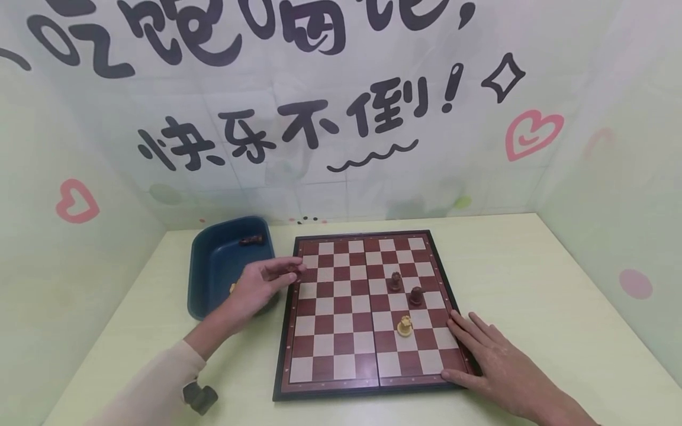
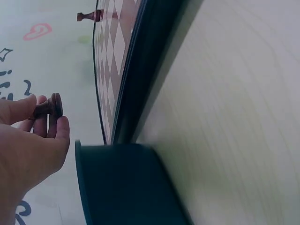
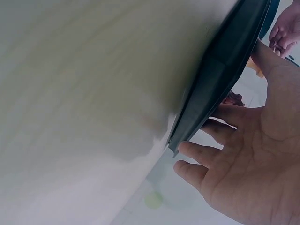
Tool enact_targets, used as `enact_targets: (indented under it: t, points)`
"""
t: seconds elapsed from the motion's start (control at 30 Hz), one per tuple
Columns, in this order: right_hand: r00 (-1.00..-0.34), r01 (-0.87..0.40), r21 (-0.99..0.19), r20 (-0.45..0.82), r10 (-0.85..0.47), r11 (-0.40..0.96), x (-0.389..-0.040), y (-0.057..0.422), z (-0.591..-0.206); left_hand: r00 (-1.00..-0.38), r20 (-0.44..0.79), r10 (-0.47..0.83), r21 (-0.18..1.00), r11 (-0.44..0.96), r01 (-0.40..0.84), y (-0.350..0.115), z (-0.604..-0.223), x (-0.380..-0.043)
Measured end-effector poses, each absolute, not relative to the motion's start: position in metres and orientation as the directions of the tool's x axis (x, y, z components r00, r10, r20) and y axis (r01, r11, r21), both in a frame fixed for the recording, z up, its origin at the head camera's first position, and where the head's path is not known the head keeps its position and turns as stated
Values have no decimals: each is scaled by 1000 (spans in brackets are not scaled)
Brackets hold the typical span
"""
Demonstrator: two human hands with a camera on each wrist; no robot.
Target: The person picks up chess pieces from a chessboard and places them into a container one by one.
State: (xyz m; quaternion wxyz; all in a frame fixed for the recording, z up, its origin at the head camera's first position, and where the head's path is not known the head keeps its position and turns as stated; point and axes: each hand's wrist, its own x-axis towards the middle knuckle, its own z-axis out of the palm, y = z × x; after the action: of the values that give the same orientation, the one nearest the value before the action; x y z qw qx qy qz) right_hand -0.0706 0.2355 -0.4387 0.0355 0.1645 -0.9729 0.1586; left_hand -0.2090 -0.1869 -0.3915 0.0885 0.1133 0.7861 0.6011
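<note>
My left hand (image 1: pixel 256 290) is above the right side of the blue bin, beside the chessboard's left edge. Between thumb and fingers it pinches a dark brown chess piece (image 2: pixel 49 107), base outward; its top is hidden by the fingers. The chessboard (image 1: pixel 354 387) lies flat on the table. My right hand (image 1: pixel 501 361) rests on its right edge near the front corner, fingers extended. On the board's right half stand two dark chess pieces, one farther back (image 1: pixel 395 281) and one nearer the edge (image 1: pixel 416 296). A cream chess piece (image 1: pixel 405 326) stands in front of them.
The blue bin (image 1: pixel 199 254) sits left of the board. A dark piece (image 1: pixel 251 240) lies inside it, and a cream piece (image 1: pixel 232 287) shows partly behind my left wrist. A wall with lettering (image 1: pixel 346 177) rises behind the table (image 1: pixel 506 260).
</note>
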Motion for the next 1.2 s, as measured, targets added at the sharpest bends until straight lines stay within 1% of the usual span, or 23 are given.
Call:
enact_targets:
  t: [0.17,0.4,0.57,1.07,1.2]
  points:
    - [-943,-331,-300,126,-307,895,-71,236,-440,-973,-11,231,967,249,48,-205,-390,-208]
    - [-943,-332,-301,128,-307,894,-72,236,-441,-981,33,189,965,251,81,-235,-387,-206]
    - [-943,-333,-296,123,-309,895,-72,236,-441,-988,44,150,968,238,80,-250,-389,-206]
    - [-945,-326,-298,117,-304,897,-73,237,-442,-989,-2,148,963,268,38,-255,-390,-204]
    - [-942,-334,-299,128,-309,894,-72,237,-442,-989,-22,148,977,214,11,-255,-393,-204]
